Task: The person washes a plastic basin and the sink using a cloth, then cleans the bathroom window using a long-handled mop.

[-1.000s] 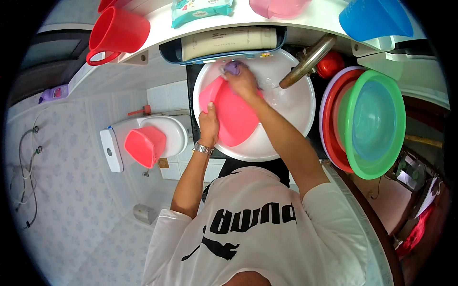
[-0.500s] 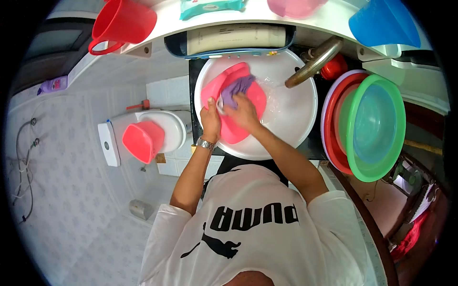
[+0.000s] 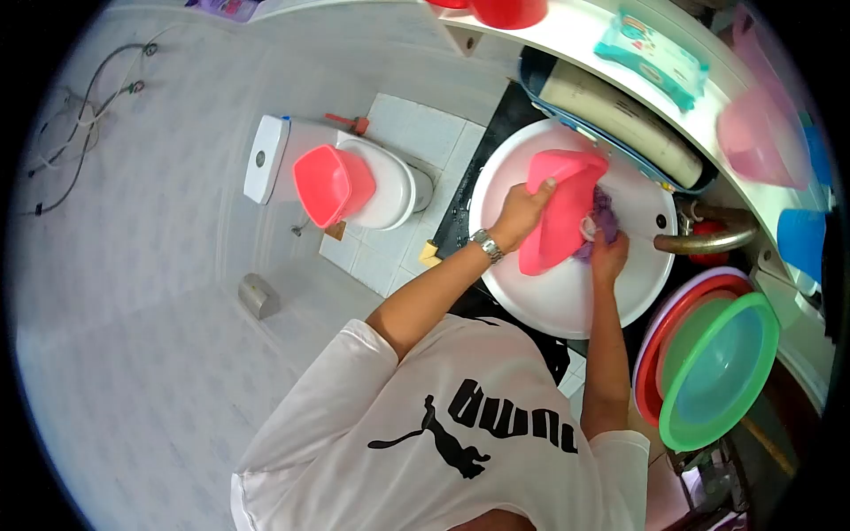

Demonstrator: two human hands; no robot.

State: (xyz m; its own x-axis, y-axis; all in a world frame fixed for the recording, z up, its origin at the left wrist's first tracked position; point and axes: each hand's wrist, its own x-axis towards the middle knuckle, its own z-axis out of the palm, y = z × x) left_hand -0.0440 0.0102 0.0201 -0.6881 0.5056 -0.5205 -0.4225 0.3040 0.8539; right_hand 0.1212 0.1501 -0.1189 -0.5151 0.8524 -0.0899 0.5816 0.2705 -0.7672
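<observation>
Over the sink (image 3: 531, 299), my left hand (image 3: 521, 217) clamps the pink basin (image 3: 558, 217) by its edge; my right hand (image 3: 610, 257) grips the purple cloth (image 3: 605, 214) against it. I judge hard rubbing could twist slick plastic loose.

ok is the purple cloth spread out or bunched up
Bunched up: the purple cloth is crumpled into folds at the right hand, against the pink plastic piece over the sink.
</observation>
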